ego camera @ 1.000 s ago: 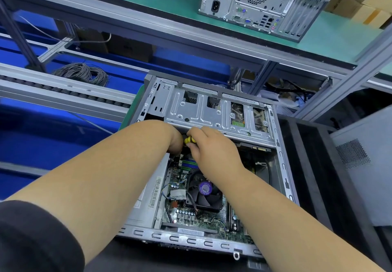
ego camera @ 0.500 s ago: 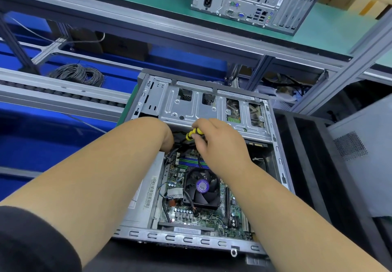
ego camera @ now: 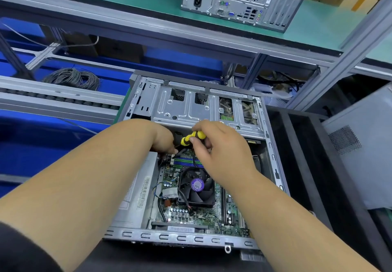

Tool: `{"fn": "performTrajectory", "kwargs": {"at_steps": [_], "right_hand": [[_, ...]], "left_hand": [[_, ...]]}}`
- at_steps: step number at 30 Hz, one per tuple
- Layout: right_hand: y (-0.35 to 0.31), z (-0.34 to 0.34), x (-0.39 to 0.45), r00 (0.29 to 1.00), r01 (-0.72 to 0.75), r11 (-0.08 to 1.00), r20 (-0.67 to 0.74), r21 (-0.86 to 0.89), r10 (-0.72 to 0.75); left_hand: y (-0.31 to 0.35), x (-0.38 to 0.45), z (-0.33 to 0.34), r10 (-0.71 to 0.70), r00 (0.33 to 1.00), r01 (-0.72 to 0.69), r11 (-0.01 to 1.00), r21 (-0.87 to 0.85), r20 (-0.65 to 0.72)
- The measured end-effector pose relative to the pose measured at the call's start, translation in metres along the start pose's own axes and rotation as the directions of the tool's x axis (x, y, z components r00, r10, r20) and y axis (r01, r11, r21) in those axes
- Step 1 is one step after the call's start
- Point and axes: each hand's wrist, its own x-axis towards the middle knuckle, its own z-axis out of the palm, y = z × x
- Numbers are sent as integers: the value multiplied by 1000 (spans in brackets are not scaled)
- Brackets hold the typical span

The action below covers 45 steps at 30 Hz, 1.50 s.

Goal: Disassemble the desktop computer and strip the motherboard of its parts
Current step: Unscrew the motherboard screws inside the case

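The opened desktop computer (ego camera: 191, 165) is laid on its side on the dark bench (ego camera: 318, 165), its motherboard (ego camera: 203, 214) exposed below the drive cage (ego camera: 201, 108). A yellow-and-black screwdriver (ego camera: 192, 138) is pinched by the curled fingers of the right hand (ego camera: 220, 150). The left hand (ego camera: 163, 140) is tucked under the cage edge; what its fingers hold cannot be told. The tip is best seated squarely and pressed straight down, so that nearby cables and memory slots (ego camera: 184, 161) are not nicked.
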Motion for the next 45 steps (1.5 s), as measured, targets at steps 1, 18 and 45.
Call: {"fn": "performTrajectory", "kwargs": {"at_steps": [1,18,45], "right_hand": [[1,-1,-1,1000,-16,1000,-6,17,16],[53,-64,-16,739,-434,742,-269,511,618],[238,-167,-173,597,-721,313,325,618,734]], "left_hand": [[0,1,2,34,999,-33,999,-19,3],[26,-53,-7,250,963,-267,862,-430,-98],[341,-44,54,232,808,-384,904,-186,-541]]}}
